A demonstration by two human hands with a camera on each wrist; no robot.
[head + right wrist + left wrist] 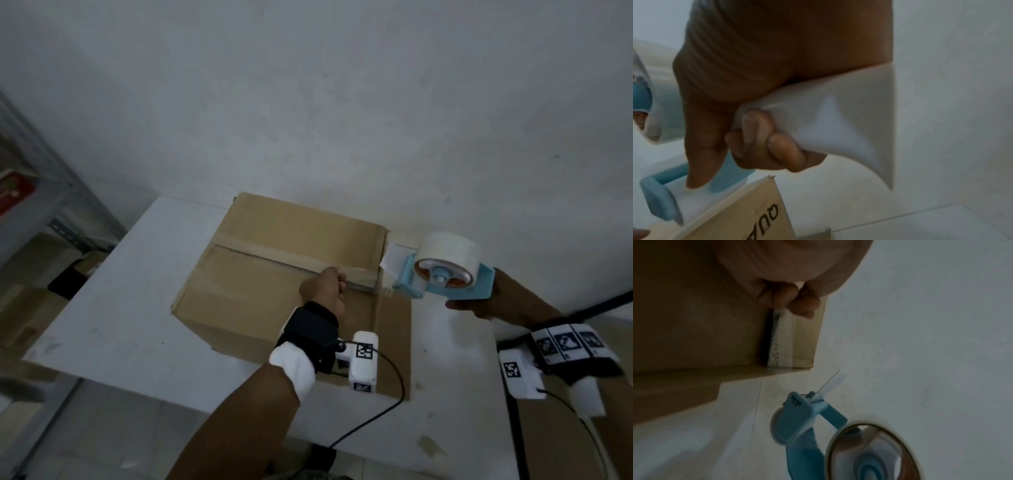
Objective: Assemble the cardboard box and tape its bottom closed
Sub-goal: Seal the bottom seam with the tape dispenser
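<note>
A brown cardboard box (pixel 274 246) lies on the white table (pixel 120 308) with its flaps folded shut on top. Clear tape (pixel 359 274) runs along the middle seam. My left hand (pixel 323 287) rests on that seam near the box's right edge, its fingers (pixel 789 296) curled down onto the tape. Just past that edge, my right hand (pixel 486 305) grips the white handle (pixel 828 121) of the blue tape dispenser (pixel 445 274). The dispenser hangs above the table and carries a white tape roll (pixel 448 250). A thin strip of tape (pixel 758 395) stretches from the box edge toward the dispenser.
The table stands against a white wall (pixel 342 102). A grey metal shelf (pixel 51 205) stands to the left, with cardboard boxes (pixel 20 315) on the floor beside it. A black cable (pixel 394 377) trails from my left wrist over the box's near flap.
</note>
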